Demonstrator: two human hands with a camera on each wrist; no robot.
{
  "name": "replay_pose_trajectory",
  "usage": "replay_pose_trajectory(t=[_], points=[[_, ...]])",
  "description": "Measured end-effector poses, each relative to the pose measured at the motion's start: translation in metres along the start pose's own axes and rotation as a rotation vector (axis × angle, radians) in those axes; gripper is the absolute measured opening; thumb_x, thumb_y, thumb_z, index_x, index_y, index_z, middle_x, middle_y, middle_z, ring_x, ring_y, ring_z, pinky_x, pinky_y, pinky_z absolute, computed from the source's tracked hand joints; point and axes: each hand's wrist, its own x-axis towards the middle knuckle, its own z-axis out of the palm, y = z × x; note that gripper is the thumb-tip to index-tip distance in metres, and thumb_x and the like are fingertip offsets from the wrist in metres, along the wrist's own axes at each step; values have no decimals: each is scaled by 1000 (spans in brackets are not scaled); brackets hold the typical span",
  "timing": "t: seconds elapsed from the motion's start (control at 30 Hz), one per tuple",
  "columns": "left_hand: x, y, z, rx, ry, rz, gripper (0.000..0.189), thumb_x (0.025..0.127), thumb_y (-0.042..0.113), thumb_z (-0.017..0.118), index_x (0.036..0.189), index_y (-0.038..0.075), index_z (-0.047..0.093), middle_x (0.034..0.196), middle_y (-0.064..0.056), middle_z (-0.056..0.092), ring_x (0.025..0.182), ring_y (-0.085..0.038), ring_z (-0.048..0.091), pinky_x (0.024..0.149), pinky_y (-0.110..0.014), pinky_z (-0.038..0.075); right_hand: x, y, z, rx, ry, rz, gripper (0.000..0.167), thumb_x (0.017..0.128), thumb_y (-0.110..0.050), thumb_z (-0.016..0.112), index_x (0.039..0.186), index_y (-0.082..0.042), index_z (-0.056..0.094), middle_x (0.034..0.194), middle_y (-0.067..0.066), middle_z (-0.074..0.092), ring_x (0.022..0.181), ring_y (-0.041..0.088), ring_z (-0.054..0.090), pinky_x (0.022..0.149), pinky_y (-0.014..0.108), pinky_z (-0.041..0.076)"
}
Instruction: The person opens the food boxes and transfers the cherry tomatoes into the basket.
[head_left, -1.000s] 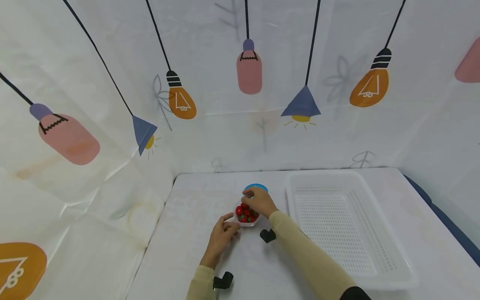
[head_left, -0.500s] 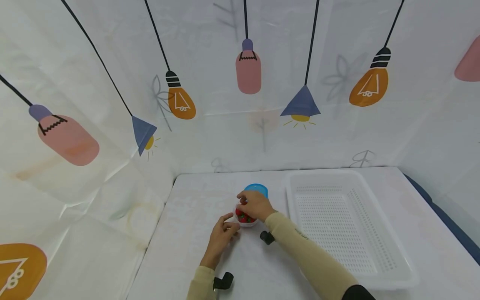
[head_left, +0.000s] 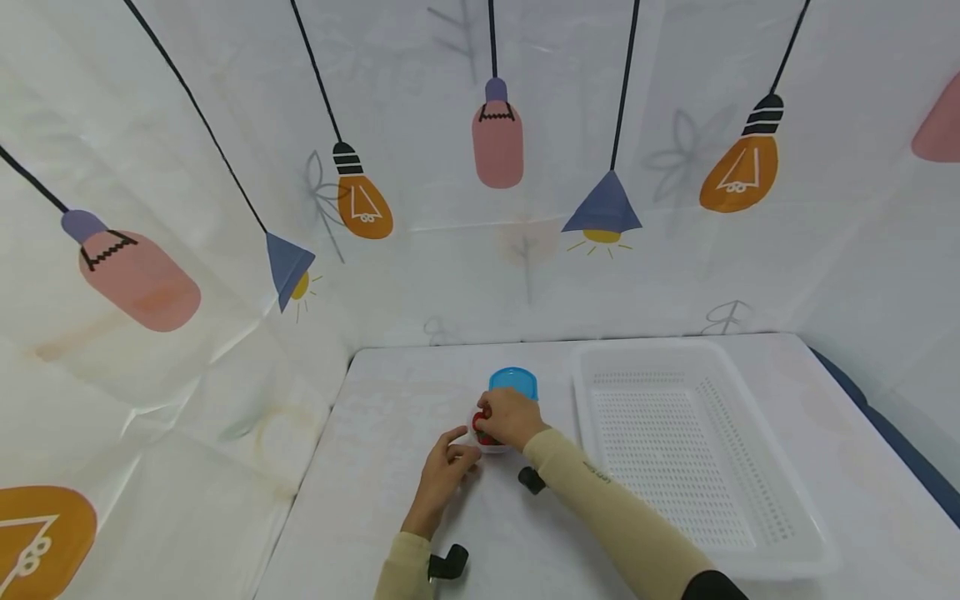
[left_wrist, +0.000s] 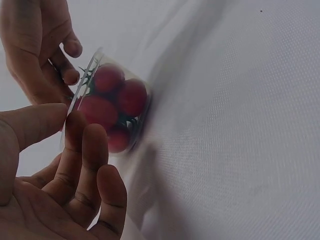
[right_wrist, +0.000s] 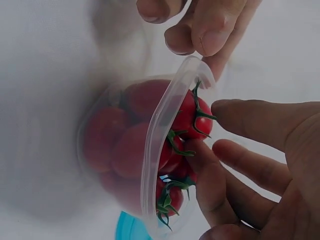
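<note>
A small clear plastic container (right_wrist: 152, 150) stands on the white table, filled with red tomatoes (left_wrist: 99, 111) that have green stems. My left hand (head_left: 441, 477) is at its near left side, with thumb and curled fingers holding the rim in the left wrist view. Over the container's open top is my right hand (head_left: 513, 417). Its thumb and index finger pinch one tomato (right_wrist: 187, 117) at the rim in the right wrist view. From the head, the right hand hides much of the container. A blue, round-edged lid-like piece (head_left: 514, 380) lies just behind.
A large white perforated plastic tray (head_left: 795, 508) takes up the right side of the table (head_left: 397, 392). White sheets printed with lamps (head_left: 450, 275) hang behind the table and to the left.
My right hand has lowered toward the container and its fingers have closed around a tomato, leaving more of the blue piece showing. The left hand has kept its place.
</note>
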Motion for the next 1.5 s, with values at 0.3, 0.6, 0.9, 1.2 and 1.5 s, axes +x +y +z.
replay_pose_trajectory(t=[0.3, 0.6, 0.9, 1.2, 1.5], points=[[-1, 1, 0, 23, -10, 11, 53, 98, 17, 67, 144, -2, 48, 106, -26, 70, 92, -41, 66, 75, -40, 53, 0, -7, 1, -84, 25, 22, 29, 85, -28, 79, 107, -9, 76, 93, 2, 74, 81, 18, 68, 70, 40, 57], [19, -31, 1, 32, 25, 31, 53, 99, 19, 67, 145, 1, 48, 104, -24, 71, 89, -37, 67, 70, -36, 52, 4, -13, 5, -155, 34, 13, 26, 84, -25, 80, 105, -10, 78, 90, 1, 75, 79, 19, 69, 67, 39, 57], [19, -31, 2, 24, 38, 25, 53, 98, 21, 68, 144, 3, 49, 104, -23, 71, 90, -37, 68, 72, -37, 52, 5, -16, 14, -231, 1, 37, 19, 85, -24, 80, 93, -8, 73, 70, -1, 63, 61, 15, 56, 58, 36, 53], [12, -17, 2, 23, 17, 24, 52, 99, 17, 66, 144, -1, 48, 107, -27, 70, 94, -45, 67, 75, -44, 53, 4, -16, 16, -255, 3, 41, 15, 88, -23, 76, 93, -9, 71, 72, 1, 64, 62, 16, 59, 60, 38, 55], [24, -40, 1, 22, 42, 35, 55, 96, 26, 71, 142, 5, 51, 102, -16, 73, 86, -30, 69, 71, -33, 52, 1, -20, 17, -261, 14, 7, 11, 88, -19, 77, 95, -12, 71, 76, 1, 67, 67, 19, 64, 60, 41, 55]])
